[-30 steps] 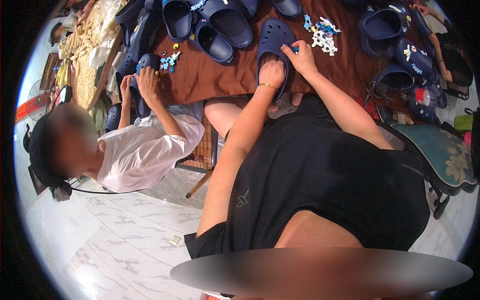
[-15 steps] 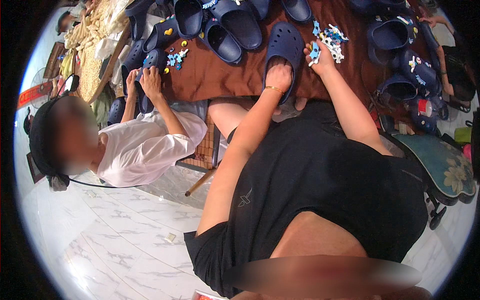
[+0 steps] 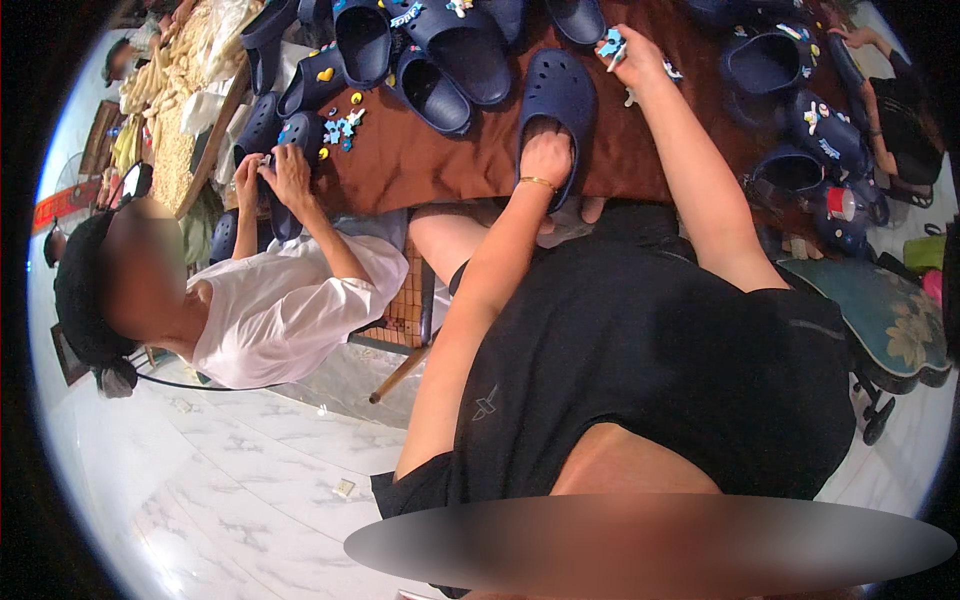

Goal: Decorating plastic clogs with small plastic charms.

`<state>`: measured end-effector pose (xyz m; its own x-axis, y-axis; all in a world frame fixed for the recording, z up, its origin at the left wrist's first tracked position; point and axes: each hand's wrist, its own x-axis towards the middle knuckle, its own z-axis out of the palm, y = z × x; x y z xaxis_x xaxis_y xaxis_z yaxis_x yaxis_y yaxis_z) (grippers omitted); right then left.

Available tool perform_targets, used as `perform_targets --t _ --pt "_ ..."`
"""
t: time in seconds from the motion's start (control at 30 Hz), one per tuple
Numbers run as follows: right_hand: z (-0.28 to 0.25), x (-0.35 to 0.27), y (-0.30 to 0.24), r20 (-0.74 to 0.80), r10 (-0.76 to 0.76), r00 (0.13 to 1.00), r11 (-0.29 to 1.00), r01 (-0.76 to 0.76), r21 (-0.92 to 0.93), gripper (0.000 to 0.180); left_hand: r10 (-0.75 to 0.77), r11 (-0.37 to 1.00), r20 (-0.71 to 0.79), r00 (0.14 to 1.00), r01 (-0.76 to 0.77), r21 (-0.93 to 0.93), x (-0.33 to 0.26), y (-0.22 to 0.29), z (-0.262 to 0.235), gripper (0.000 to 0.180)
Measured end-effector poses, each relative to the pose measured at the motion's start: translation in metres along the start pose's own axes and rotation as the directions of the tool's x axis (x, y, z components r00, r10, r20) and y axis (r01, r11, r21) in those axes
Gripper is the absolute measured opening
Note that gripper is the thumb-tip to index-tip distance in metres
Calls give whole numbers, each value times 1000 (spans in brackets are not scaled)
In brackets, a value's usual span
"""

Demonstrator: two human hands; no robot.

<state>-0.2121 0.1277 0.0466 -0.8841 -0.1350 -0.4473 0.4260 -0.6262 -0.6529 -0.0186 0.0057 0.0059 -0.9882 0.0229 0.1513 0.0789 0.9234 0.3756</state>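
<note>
A navy foam clog (image 3: 558, 85) with round vent holes lies in front of me on the brown cloth, toe pointing away. My left hand (image 3: 547, 160), with a gold bangle at the wrist, reaches into its opening and holds it from inside; the fingertips are hidden. Farther right, above the cloth, my right hand (image 3: 638, 62) is closed in a pinch on blue and white shoe charms (image 3: 611, 42), some star-shaped. Beneath that hand, more charms (image 3: 672, 72) lie on the cloth, mostly covered by the hand and wrist.
Navy clogs (image 3: 430, 90) crowd the far left and navy clogs (image 3: 775, 65) the right. On my left, a co-worker in white (image 3: 300, 310) works on a clog (image 3: 300, 135) beside loose charms (image 3: 345, 125). A green padded chair (image 3: 870, 310) stands right. Another person's arm (image 3: 880, 125) shows far right.
My right hand has lifted away from the charm pile, moving farther out and slightly left with charms in its fingers. My left hand stays inside the clog.
</note>
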Motion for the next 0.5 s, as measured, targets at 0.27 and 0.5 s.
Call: perform_targets --t 0.27,0.5 --pt "-52 2 -41 12 -40 999 709 37 -704 21 6 999 24 1000 -7 52 -4 -9 0 17" --pt "-98 -8 -35 271 -270 924 -147 239 -960 19 24 999 2 1000 -24 47 -2 -6 5 17"
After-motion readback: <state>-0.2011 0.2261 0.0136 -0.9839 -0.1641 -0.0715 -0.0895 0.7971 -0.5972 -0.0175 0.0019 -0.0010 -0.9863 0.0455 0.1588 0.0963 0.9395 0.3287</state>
